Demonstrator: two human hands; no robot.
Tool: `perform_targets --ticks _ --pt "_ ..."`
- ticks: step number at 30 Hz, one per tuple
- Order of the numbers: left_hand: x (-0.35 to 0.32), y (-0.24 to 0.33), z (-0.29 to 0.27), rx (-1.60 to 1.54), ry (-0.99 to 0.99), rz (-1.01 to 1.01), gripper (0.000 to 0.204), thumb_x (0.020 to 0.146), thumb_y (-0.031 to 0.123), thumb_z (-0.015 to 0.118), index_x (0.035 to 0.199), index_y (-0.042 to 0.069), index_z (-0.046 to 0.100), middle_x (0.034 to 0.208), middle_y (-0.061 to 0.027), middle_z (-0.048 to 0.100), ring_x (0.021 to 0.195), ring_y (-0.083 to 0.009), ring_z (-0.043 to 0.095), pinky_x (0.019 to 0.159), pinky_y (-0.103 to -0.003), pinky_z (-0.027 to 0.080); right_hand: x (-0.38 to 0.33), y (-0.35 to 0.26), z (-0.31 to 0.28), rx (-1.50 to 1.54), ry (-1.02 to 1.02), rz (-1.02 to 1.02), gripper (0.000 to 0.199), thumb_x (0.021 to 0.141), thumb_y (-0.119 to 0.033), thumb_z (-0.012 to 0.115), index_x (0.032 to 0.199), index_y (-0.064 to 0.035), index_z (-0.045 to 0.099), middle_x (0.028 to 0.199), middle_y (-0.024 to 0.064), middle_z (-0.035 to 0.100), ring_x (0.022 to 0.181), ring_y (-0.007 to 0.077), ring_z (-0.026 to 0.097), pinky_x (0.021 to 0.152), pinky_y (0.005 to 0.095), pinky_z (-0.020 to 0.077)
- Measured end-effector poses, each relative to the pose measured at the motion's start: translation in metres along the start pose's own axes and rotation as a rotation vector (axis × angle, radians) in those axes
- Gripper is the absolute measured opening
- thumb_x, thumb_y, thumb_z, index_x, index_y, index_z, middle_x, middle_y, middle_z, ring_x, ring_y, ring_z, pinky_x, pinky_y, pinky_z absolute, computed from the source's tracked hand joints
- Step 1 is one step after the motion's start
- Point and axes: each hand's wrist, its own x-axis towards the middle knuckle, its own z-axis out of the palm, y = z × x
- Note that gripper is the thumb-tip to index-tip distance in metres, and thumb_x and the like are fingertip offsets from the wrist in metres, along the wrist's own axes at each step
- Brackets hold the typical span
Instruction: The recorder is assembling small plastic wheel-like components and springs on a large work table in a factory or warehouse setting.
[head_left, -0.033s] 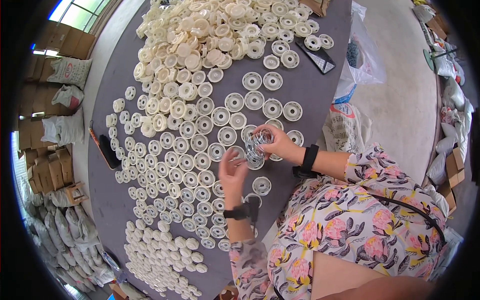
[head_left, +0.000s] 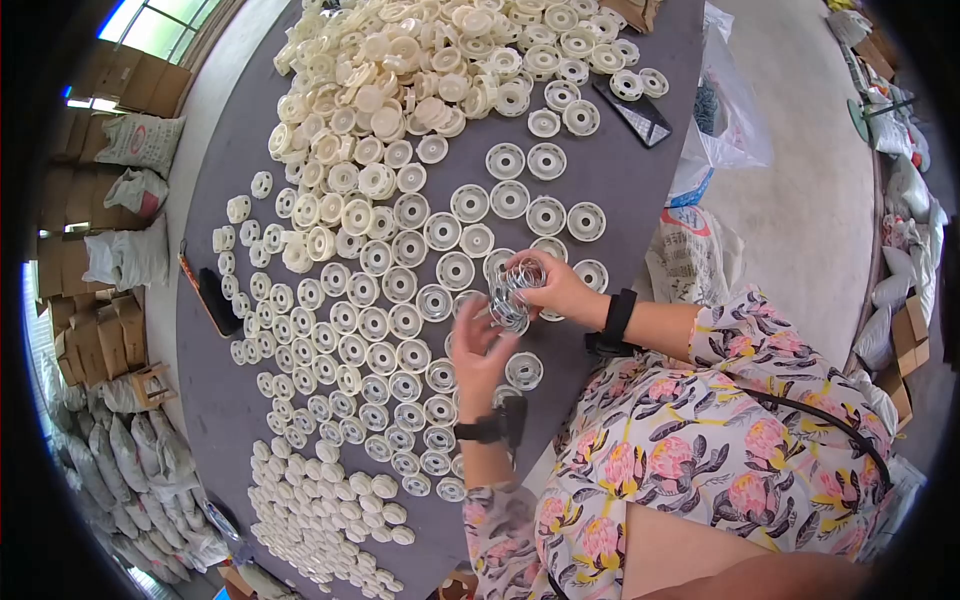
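Observation:
A loose bunch of shiny metal coil springs (head_left: 512,296) is gripped by my right hand (head_left: 560,287), over the rows of round parts. My left hand (head_left: 478,352) is close beside the springs, its thumb and fingers apart and somewhat blurred. Whether its fingertips touch the springs I cannot tell. Below and around both hands lie round cream plastic parts (head_left: 455,271) with a central hole, set out in rows on the dark grey table (head_left: 600,165). Some nearer ones, such as the round part (head_left: 524,371) by my left wrist, show metallic rings inside.
A large heap of cream plastic parts (head_left: 400,75) covers the far table. Small white caps (head_left: 325,510) gather at the near left. A black brush (head_left: 216,300) lies at the left edge, a dark phone-like slab (head_left: 632,113) at the far right. Plastic bags (head_left: 725,120) stand beside the table.
My left hand has shifted slightly right, closer to the springs. My right hand keeps its hold on them, nearly still.

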Motion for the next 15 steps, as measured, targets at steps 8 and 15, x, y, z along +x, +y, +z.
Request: perform_targets --ticks 8,15 --pt "-0.032 -0.018 0.003 0.275 0.211 0.087 0.047 0.078 -0.002 0.062 0.122 -0.001 0.046 0.109 -0.0077 0.055 0.090 -0.0131 0.056 0.076 -0.024 0.046 -0.010 0.006 0.018 -0.016 -0.022 0.135 0.038 0.079 -0.010 0.062 0.114 -0.0061 0.047 0.096 0.0058 0.056 0.077 0.0112 0.059 0.053 0.0219 0.0517" --pt "-0.045 -0.008 0.002 0.682 0.249 0.316 0.045 0.073 0.002 0.066 0.115 0.003 0.052 0.103 -0.0067 0.054 0.085 -0.0160 0.054 0.072 -0.027 0.043 -0.012 0.012 0.024 0.014 -0.139 0.235 0.039 0.079 -0.012 0.064 0.114 -0.0063 0.047 0.095 0.0059 0.056 0.073 0.0111 0.059 0.053 0.0224 0.0520"
